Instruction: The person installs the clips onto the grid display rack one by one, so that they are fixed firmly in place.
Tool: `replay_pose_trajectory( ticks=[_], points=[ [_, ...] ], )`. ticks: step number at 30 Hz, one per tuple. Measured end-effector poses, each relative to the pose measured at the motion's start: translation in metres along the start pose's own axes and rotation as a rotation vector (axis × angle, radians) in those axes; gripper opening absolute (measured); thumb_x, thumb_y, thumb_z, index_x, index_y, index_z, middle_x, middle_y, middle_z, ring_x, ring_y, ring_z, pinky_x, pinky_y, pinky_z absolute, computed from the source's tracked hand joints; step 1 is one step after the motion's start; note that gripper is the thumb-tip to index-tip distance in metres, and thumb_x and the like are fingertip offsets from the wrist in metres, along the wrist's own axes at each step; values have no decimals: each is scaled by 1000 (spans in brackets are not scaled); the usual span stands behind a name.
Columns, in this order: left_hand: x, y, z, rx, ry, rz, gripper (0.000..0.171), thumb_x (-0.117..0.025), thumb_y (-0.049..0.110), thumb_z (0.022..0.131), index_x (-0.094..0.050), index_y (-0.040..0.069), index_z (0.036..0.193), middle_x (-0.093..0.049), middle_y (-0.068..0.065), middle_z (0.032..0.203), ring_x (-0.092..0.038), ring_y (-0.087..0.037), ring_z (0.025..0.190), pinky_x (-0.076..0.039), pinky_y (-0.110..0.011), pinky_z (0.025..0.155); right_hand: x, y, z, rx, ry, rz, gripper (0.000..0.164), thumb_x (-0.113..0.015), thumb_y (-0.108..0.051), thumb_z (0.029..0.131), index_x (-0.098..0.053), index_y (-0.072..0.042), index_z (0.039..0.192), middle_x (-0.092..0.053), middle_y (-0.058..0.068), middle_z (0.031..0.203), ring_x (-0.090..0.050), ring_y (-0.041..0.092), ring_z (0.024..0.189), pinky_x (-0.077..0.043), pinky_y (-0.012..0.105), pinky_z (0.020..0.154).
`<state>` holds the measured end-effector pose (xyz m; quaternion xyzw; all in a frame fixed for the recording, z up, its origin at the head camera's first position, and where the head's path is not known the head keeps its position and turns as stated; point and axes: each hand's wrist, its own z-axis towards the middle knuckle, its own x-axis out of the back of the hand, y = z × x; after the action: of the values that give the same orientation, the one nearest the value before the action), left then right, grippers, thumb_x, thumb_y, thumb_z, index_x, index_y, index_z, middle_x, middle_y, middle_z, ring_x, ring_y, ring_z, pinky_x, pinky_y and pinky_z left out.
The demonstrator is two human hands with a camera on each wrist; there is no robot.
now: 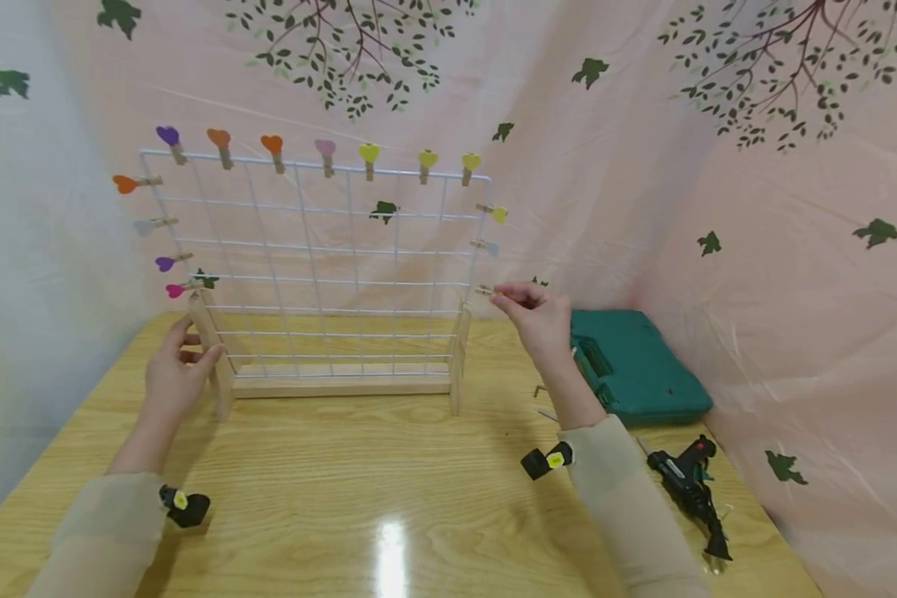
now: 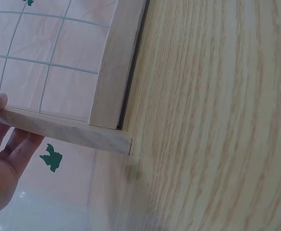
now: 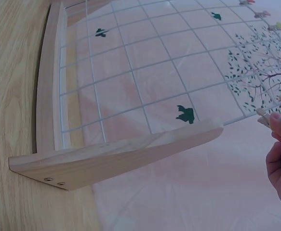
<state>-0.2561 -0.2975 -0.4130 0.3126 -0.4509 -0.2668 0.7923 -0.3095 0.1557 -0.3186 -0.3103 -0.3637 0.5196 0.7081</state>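
A white wire grid (image 1: 355,252) stands upright in a wooden stand (image 1: 341,385). Small wooden clothespins with colourful hearts, such as an orange heart clothespin (image 1: 272,149), line its top and both sides. My left hand (image 1: 175,370) holds the stand's left side post (image 2: 58,129), thumb on one face and fingers on the other. Beyond the grid's right edge, my right hand (image 1: 534,320) pinches a small wooden clothespin (image 3: 263,117) between thumb and fingers. Its tip points toward the wire; whether it touches the wire I cannot tell. My fingers hide its other end.
On the right of the wooden table (image 1: 299,482) lies a green plastic case (image 1: 643,365). A black glue gun (image 1: 688,486) lies in front of it. Small metal pieces lie near my right forearm. A pink cloth (image 1: 568,183) with leaf prints hangs behind.
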Motion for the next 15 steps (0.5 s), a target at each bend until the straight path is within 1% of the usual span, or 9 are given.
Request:
replay_pose_trajectory(
  ticks=[2,4,8,12,15],
  points=[
    [0,0,0,-3,2,0,55,-53,27,89,-31,18,138,-50,-20,106,-44,1,69,-42,-12,50,-2,2,3,-11,23,17,21,-75,-21,70,-71,-4,83,-66,0,71,-61,15,65,-50,19,60],
    [-1,-1,0,-4,1,-3,54,-53,26,89,-31,18,137,-50,-20,106,-44,0,69,-42,-12,50,-5,3,6,-28,37,36,21,-75,-19,70,-71,-3,83,-65,-1,70,-60,15,65,-49,17,59],
    [-1,-1,0,-2,3,0,54,-53,27,89,-31,18,137,-50,-19,105,-44,-1,70,-43,-12,50,-10,4,12,-71,48,67,24,-75,-21,69,-70,-3,84,-65,-3,69,-58,9,62,-46,14,54],
    [-1,-1,0,-15,5,-4,54,-54,25,88,-32,17,137,-51,-20,105,-44,1,69,-43,-12,50,-15,3,14,-86,55,52,26,-75,-24,70,-70,-4,85,-64,-4,69,-54,6,57,-41,15,47],
    [0,0,0,-23,11,-6,54,-54,24,88,-32,16,137,-51,-21,105,-43,2,68,-42,-12,50,-18,1,15,-89,45,30,25,-75,-26,70,-71,-6,86,-64,-4,69,-51,6,54,-39,16,46]
  ],
)
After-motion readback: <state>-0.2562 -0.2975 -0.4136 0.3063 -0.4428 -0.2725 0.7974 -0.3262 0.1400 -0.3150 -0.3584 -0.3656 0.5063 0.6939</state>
